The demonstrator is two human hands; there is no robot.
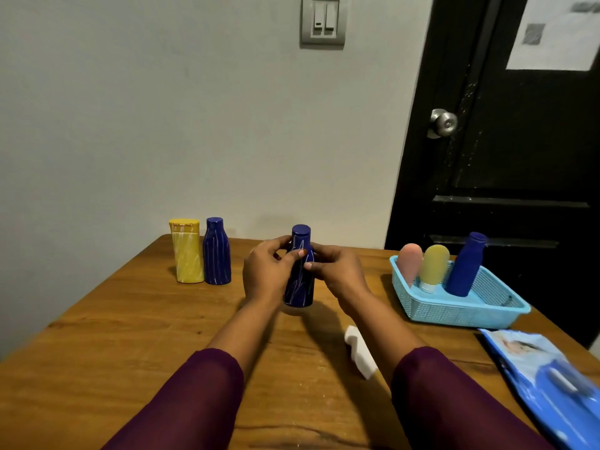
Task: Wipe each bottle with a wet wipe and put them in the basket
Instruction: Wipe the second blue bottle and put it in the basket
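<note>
A dark blue bottle (299, 287) with white scribble marks stands upright at the table's middle. My left hand (268, 274) grips its left side and my right hand (334, 271) grips its right side, thumbs on its front. A used white wet wipe (360, 350) lies on the table near my right forearm. At the back left stand a yellow bottle (186, 251) and another dark blue bottle (216, 253), both marked with white lines. The light blue basket (467, 308) on the right holds a pink tube (409, 263), a yellow tube (433, 266) and a blue bottle (466, 264).
A blue wet wipe pack (548, 381) lies at the table's right front edge. The wooden table (113, 345) meets a white wall behind. A black door (519, 157) with a metal knob stands behind the basket.
</note>
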